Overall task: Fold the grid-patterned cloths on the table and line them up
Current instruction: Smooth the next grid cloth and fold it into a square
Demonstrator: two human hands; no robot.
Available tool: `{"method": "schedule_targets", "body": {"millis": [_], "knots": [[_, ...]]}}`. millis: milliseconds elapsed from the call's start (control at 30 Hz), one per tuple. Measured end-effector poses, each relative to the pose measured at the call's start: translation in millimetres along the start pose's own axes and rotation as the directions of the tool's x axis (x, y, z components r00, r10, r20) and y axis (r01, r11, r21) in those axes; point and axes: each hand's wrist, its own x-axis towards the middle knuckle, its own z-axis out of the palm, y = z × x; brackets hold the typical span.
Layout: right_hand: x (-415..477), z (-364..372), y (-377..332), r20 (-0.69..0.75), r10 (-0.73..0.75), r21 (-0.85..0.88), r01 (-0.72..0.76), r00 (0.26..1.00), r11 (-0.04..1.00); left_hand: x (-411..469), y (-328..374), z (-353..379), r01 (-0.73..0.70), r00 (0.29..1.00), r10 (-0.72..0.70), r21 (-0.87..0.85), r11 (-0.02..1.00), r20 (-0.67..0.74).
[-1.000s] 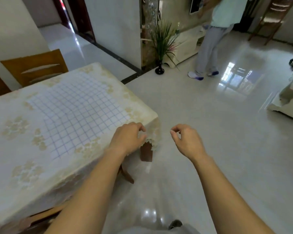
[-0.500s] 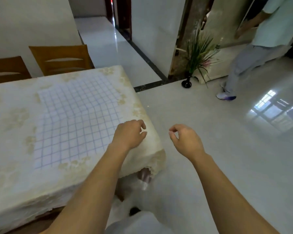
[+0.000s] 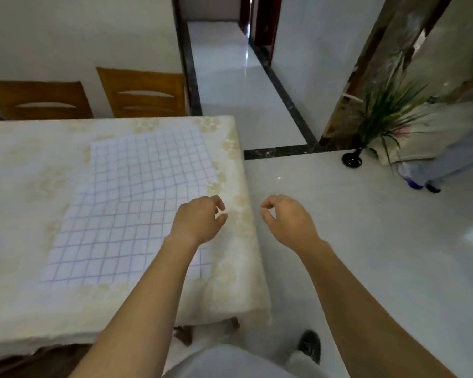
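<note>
Grips loosely curled, empty: left hand now over the grid cloth, right hand alongside.

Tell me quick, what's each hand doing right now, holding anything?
Left hand: open, fingers loosely curled, holding nothing.
Right hand: open, fingers loosely curled, thumb close to forefinger, holding nothing.

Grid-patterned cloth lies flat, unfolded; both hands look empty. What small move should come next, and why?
Probably lower the left hand to pinch the near right corner of the grid-patterned cloth: it lies spread flat, that hand hovers by its right edge, and the right hand hangs over the floor.
</note>
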Motion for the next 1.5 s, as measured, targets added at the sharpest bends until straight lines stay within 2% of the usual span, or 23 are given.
{"method": "schedule_targets", "body": {"millis": [200,467,667,933,1167,1333,1433,1500], "knots": [[59.4,-3.6,46.8,0.12,-0.224,0.092,0.214,0.967,0.973,21.9,35.1,34.3,0.25,0.968,-0.25,-0.056,0.967,0.005],[127.3,-48.7,104.3,0.18,-0.424,0.111,0.41,0.888,0.905,66.6,116.2,40.5,0.404,0.907,-0.414,-0.113,0.908,-0.08],[154.9,-56.8,130.9,0.218,-0.464,0.125,0.447,0.859,0.886,91.4,140.1,33.7,0.467,0.87,-0.479,-0.11,0.877,-0.122],[195.8,-47.9,117.8,0.253,-0.576,0.169,0.55,0.778,0.818,113.1,125.0,40.0,0.566,0.801,-0.59,-0.193,0.802,-0.103],[266.0,-31.2,98.9,0.305,-0.564,0.116,0.558,0.767,0.822,175.5,84.2,17.5,0.548,0.792,-0.592,-0.251,0.798,-0.152],[324.4,-19.2,50.3,0.322,-0.575,0.129,0.567,0.752,0.814,202.3,37.7,-1.2,0.561,0.769,-0.623,-0.316,0.765,-0.142],[339.7,3.9,13.7,0.341,-0.61,0.134,0.605,0.715,0.785,191.6,8.3,-3.5,0.607,0.721,-0.678,-0.341,0.718,-0.142],[335.0,23.8,-8.4,0.392,-0.646,0.135,0.653,0.655,0.745,176.8,-8.8,2.0,0.653,0.668,-0.73,-0.357,0.668,-0.143]]}}
